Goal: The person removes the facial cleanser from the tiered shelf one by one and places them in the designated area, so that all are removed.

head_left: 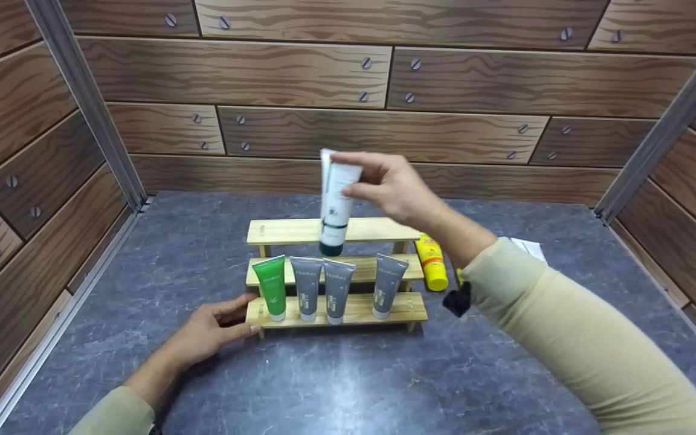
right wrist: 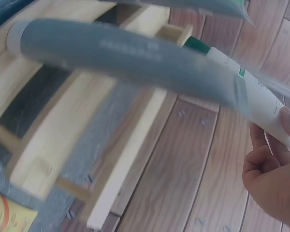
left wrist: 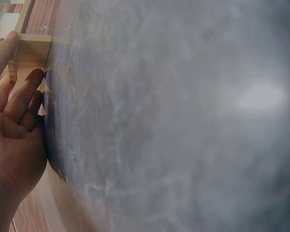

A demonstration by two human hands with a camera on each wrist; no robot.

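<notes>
My right hand point(head_left: 399, 187) pinches a white tube with a dark green cap point(head_left: 337, 202) between thumb and fingers. The tube is held cap down and overlaps the top tier of a three-tier wooden display stand point(head_left: 384, 228) in the head view. At the stand's lower left end, my left hand point(head_left: 203, 335) holds the bottom tier, thumb at its front corner and fingers behind. A green tube point(head_left: 272, 287) and three grey tubes point(head_left: 307, 289) stand on their caps along that bottom tier. A grey tube point(right wrist: 130, 60) crosses the right wrist view in front of the white tube.
Right of the stand, a yellow tube point(head_left: 431, 263) lies on the grey marbled table point(head_left: 348, 380). A white item point(head_left: 528, 248) shows partly behind the right forearm. Wood-patterned walls point(head_left: 372, 130) with metal corner posts enclose the table at the back and sides.
</notes>
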